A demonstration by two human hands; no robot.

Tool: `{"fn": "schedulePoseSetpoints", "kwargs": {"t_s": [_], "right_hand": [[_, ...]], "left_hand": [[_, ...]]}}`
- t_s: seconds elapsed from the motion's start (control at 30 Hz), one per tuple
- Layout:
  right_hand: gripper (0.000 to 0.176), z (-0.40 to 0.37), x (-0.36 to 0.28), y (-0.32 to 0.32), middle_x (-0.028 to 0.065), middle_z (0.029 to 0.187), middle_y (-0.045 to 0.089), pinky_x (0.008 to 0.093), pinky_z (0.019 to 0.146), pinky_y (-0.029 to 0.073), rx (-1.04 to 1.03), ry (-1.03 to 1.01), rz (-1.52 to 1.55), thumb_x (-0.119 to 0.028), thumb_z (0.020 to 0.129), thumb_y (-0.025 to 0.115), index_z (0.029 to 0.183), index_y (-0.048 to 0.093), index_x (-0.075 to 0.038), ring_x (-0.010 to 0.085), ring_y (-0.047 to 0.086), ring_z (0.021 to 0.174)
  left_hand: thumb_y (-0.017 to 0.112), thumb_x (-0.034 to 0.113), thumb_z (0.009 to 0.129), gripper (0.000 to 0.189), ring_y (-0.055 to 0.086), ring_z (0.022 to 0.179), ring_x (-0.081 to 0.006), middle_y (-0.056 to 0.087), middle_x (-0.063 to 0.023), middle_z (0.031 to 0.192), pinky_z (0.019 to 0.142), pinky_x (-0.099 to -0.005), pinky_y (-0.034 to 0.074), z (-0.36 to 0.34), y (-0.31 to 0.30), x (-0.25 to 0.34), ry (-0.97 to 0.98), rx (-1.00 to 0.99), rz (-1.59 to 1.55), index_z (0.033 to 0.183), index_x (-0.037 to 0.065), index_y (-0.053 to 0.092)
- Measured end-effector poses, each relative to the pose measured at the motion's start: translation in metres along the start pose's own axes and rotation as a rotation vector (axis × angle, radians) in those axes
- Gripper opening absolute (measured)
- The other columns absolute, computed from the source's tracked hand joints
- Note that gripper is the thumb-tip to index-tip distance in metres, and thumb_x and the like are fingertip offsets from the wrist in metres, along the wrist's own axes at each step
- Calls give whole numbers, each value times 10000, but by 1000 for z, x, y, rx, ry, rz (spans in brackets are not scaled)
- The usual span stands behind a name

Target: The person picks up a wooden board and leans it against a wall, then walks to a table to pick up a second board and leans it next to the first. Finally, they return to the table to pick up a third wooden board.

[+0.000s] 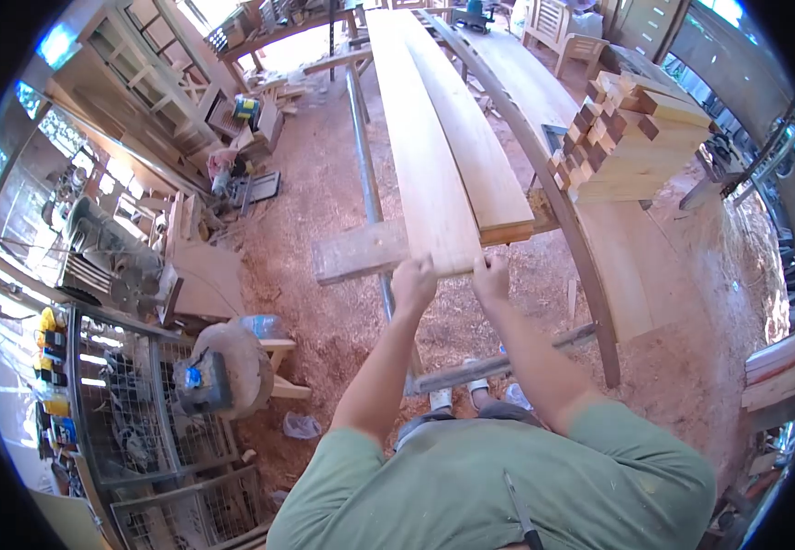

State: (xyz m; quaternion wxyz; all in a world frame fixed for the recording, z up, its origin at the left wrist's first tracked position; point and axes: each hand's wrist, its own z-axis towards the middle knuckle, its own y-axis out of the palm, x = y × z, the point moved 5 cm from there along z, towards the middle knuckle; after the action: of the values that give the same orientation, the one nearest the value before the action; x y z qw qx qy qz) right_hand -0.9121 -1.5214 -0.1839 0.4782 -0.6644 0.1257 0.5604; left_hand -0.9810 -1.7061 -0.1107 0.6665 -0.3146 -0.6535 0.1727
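A long pale wooden board stretches away from me down the middle of the view. My left hand is closed around the left corner of its near end. At the right corner, my right hand grips the same board. Both hands have their fingers wrapped at the edge, partly hidden from view. Beside it on the right lies a second stack of pale boards, its near end farther from me. A short wooden crosspiece passes beneath the boards.
A metal rail runs left of the boards, and a curved dark beam runs right. Stacked wood pieces stand at the right. A low crossbar lies before my feet. A round stump is at lower left.
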Motion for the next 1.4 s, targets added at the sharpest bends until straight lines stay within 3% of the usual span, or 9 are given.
{"fn": "schedulePoseSetpoints", "kwargs": {"t_s": [0.17, 0.23, 0.43, 0.53, 0.87, 1.0, 1.03, 1.17, 1.4], "right_hand": [[452, -30, -21, -48, 215, 882, 679, 418, 730, 489, -259, 176, -44, -386, 828, 594, 889, 654, 58, 342, 649, 785], [578, -24, -40, -34, 260, 1122, 627, 396, 897, 459, -545, 479, 88, -450, 858, 529, 1099, 624, 68, 321, 607, 1061], [702, -16, -34, -17, 283, 1298, 509, 365, 1064, 332, -470, 324, -50, -531, 890, 467, 1250, 525, 69, 338, 461, 1265], [699, -39, -39, -34, 289, 1258, 538, 374, 1024, 374, -421, 93, 22, -554, 899, 456, 1236, 549, 50, 355, 501, 1219], [520, -221, 13, -182, 119, 988, 662, 345, 817, 475, -473, 261, -125, -432, 959, 454, 1124, 603, 38, 196, 614, 888], [473, -299, 43, -226, 119, 990, 665, 339, 814, 479, -510, 297, 13, -382, 968, 468, 1160, 585, 34, 187, 619, 898], [452, -317, 62, -230, 123, 991, 666, 334, 813, 481, -554, 346, 113, -363, 969, 472, 1164, 585, 29, 189, 621, 903], [461, -369, 68, -271, 124, 995, 670, 337, 807, 485, -523, 367, 53, -372, 962, 481, 1169, 584, 26, 194, 627, 903], [568, -411, 125, -322, 201, 1172, 613, 368, 922, 461, -629, 350, -194, -430, 897, 547, 1257, 527, 9, 293, 606, 1066]], "left_hand": [[522, 458, 902, 608, 606, 1026, -371, 625, -304, 1035, 898, -401, 441, -7, 13, -60, -207, -156, -276, 1057, -125, 600], [509, 463, 911, 624, 581, 1077, -355, 597, -288, 1120, 920, -386, 430, 2, 35, -59, -216, -164, -409, 1129, -119, 567], [434, 514, 949, 702, 552, 1118, -276, 543, -200, 1254, 950, -345, 424, 6, 62, -73, -304, -247, -669, 1303, -93, 447], [422, 519, 952, 713, 562, 1102, -268, 556, -202, 1232, 934, -343, 435, -30, 52, -60, -311, -270, -675, 1294, -105, 447], [489, 478, 933, 627, 584, 994, -221, 592, -169, 1129, 875, -353, 455, -243, 93, -115, -322, -442, -869, 1197, -91, 508], [510, 436, 921, 518, 617, 903, -240, 609, -127, 1042, 724, -366, 511, -168, 73, -82, -372, -740, -853, 1202, 1, 524], [465, 464, 940, 558, 633, 919, -264, 620, -144, 1049, 747, -380, 534, -163, 62, -49, -255, -739, -1143, 1206, -23, 523], [416, 477, 961, 616, 624, 995, -306, 611, -197, 1112, 852, -418, 520, -137, 87, -49, -268, -550, -1011, 1238, -69, 486], [395, 493, 957, 695, 642, 971, -312, 600, -249, 1126, 842, -392, 528, -266, 73, -40, -358, -321, -755, 1202, -153, 473]]}}
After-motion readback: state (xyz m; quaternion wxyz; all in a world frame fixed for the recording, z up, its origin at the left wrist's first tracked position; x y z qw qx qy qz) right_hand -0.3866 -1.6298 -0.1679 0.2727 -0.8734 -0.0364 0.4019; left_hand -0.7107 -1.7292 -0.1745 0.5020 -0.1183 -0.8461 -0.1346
